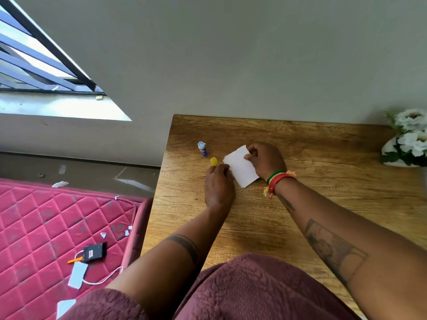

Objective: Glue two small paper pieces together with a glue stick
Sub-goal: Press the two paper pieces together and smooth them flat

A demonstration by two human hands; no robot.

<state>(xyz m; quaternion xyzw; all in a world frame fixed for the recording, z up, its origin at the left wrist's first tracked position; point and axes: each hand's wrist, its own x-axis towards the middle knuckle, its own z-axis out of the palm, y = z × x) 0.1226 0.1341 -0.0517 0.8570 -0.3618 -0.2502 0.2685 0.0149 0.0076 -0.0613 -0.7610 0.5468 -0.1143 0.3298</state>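
White paper pieces (pixel 240 169) lie stacked on the wooden table (pixel 323 204), their left edges slightly offset. My right hand (pixel 265 160) pinches the stack's far right corner between thumb and fingers. My left hand (pixel 219 185) has its fingers curled down on the stack's near left edge. A small yellow cap (pixel 213 160) rests on the table right at my left fingertips. The blue glue stick (pixel 202 148) stands upright and uncapped just left of the paper, apart from both hands.
A white vase of white flowers (pixel 409 144) stands at the table's far right. The table's left edge runs close to the glue stick. Below on the left, a red quilted mattress (pixel 57 227) holds a black charger, a cable and paper scraps.
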